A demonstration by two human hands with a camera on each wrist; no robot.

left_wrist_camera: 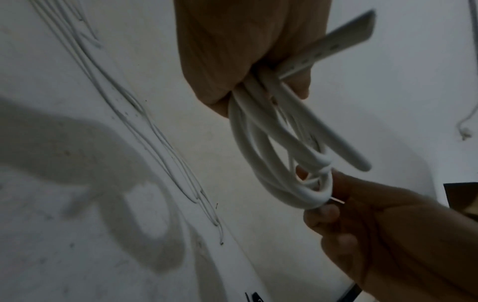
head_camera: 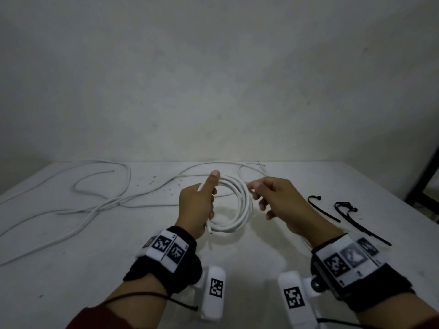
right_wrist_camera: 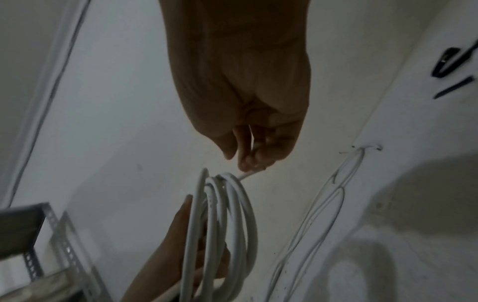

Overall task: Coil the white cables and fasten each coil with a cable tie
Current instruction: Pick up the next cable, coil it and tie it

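A white cable coil (head_camera: 241, 210) of several loops hangs just above the table between both hands. My left hand (head_camera: 197, 205) grips the coil's left side in a fist, thumb pointing up. My right hand (head_camera: 273, 198) pinches the cable's free end at the coil's upper right. In the left wrist view the left hand (left_wrist_camera: 232, 51) clamps the loops (left_wrist_camera: 261, 163), and the right hand (left_wrist_camera: 375, 224) holds the far side, a bare copper tip showing. In the right wrist view the right fingertips (right_wrist_camera: 250, 163) pinch the cable end above the coil (right_wrist_camera: 232, 224). Black cable ties (head_camera: 323, 208) lie to the right.
Loose white cables (head_camera: 95, 200) sprawl over the table's left and back. A second pair of black ties (head_camera: 356, 219) lies further right. A dark frame (head_camera: 425, 181) stands past the table's right edge. A perforated metal shelf (right_wrist_camera: 33, 235) shows in the right wrist view.
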